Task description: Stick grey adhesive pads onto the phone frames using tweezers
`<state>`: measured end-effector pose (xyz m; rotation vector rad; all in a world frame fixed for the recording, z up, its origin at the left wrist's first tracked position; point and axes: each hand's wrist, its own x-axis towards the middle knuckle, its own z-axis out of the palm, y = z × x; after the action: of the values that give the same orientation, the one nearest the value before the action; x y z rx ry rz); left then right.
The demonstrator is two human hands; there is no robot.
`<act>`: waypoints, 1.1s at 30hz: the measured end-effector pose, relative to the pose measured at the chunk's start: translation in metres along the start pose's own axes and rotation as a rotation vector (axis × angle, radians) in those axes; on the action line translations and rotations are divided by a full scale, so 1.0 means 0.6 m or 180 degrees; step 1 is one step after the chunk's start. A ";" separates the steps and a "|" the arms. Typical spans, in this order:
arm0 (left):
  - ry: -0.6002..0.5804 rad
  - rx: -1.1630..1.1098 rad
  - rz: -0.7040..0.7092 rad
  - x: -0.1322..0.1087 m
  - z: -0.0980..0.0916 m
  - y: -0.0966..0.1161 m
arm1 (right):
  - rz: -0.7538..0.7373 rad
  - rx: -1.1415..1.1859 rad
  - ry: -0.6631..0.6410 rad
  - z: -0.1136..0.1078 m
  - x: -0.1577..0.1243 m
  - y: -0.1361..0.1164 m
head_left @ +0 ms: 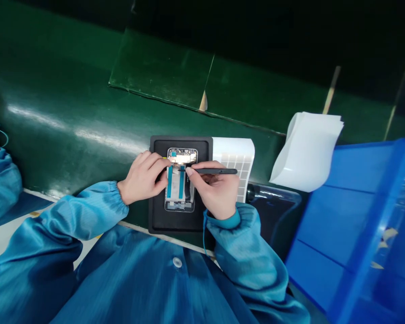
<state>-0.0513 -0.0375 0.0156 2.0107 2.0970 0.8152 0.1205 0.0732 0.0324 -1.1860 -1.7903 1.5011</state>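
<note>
An opened phone (176, 184) lies in a black tray (158, 220), its inside facing up. A lit circuit board shows at its top, with two teal strips (181, 182) below. My left hand (145, 176) is at the phone's left edge, fingers curled, with the thumb and index fingertip against it. In my right hand (219, 189) is a pair of black tweezers (216, 171), held like a pen. Their thin tip points left over the phone, just under the circuit board. Whether the tip touches anything is too small to tell.
A white sheet with grey squares (246, 157) sticks out right of the tray. Beside it lies a clear-and-dark plastic item (273, 207). Curled white sheets (307, 153) and a blue bin (340, 216) stand at right. Another person's sleeve (2, 184) shows at far left.
</note>
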 end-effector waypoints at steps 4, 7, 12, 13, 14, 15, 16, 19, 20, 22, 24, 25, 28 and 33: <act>-0.0055 -0.0045 -0.0047 0.003 -0.001 0.000 | -0.0004 -0.0030 0.0019 0.001 -0.001 -0.002; -0.0090 -0.0052 -0.0061 0.003 -0.002 -0.001 | 0.0001 -0.0076 0.0041 0.001 -0.002 -0.002; -0.0121 -0.0038 -0.0066 0.003 -0.002 0.000 | -0.0035 -0.0125 0.0070 0.001 -0.004 -0.004; -0.0109 -0.0034 -0.0053 0.003 -0.003 0.000 | -0.0043 -0.0142 0.0073 0.001 -0.004 -0.004; -0.0102 -0.0031 -0.0043 0.003 -0.003 0.000 | -0.0048 -0.0158 0.0076 0.002 -0.004 -0.004; -0.0105 -0.0030 -0.0042 0.003 -0.003 0.000 | -0.0048 -0.0171 0.0076 0.002 -0.004 -0.003; -0.0123 -0.0031 -0.0051 0.003 -0.003 0.000 | -0.0048 -0.0177 0.0073 0.002 -0.004 -0.002; -0.0183 -0.0032 -0.0085 0.003 -0.003 0.000 | -0.0046 -0.0175 0.0069 0.002 -0.004 0.000; -0.0181 -0.0027 -0.0084 0.003 -0.003 0.000 | -0.0048 -0.0179 0.0068 0.002 -0.004 0.001; -0.0130 -0.0019 -0.0050 0.004 -0.004 0.001 | -0.0055 -0.0184 0.0078 0.001 -0.004 0.001; -0.0072 -0.0022 -0.0002 0.005 -0.004 0.002 | -0.0063 -0.0168 0.0080 0.001 -0.005 0.002; -0.0065 -0.0027 0.0010 0.006 -0.004 0.002 | -0.0059 -0.0152 0.0075 0.000 -0.005 0.002; -0.0127 -0.0034 -0.0025 0.004 -0.004 0.001 | -0.0029 -0.0104 0.0047 0.000 -0.005 0.004; -0.0195 -0.0045 -0.0074 0.001 -0.002 -0.001 | -0.0002 -0.0105 0.0057 0.000 -0.004 0.003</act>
<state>-0.0525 -0.0373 0.0165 1.9746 2.0715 0.7526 0.1225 0.0711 0.0309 -1.2110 -1.8100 1.4613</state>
